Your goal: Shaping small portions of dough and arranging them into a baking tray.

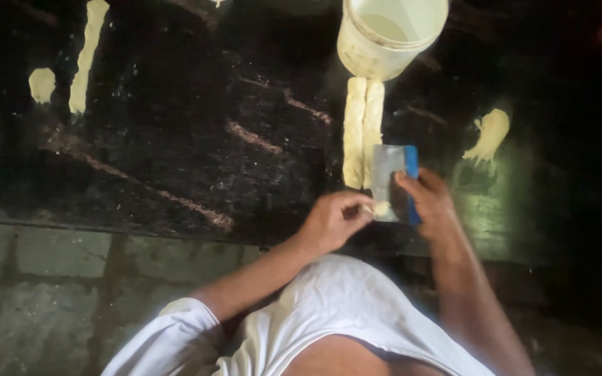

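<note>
soft dough lump [381,207] is being pinched by left hand [334,221] | flat blue-handled scraper [395,182] is being gripped by right hand [430,198] | two pale dough ropes [361,129] are lying just beyond, seemingly smooth

dark stone slab [175,139]: two dough ropes [362,129], white bucket [388,35], dough scraps [489,136] lying on it.

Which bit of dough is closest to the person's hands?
The tiny pale dough lump pinched in the left hand, beside the blue-handled scraper under the right hand. The two long dough rolls lie further up, and other pieces sit far off.
</note>
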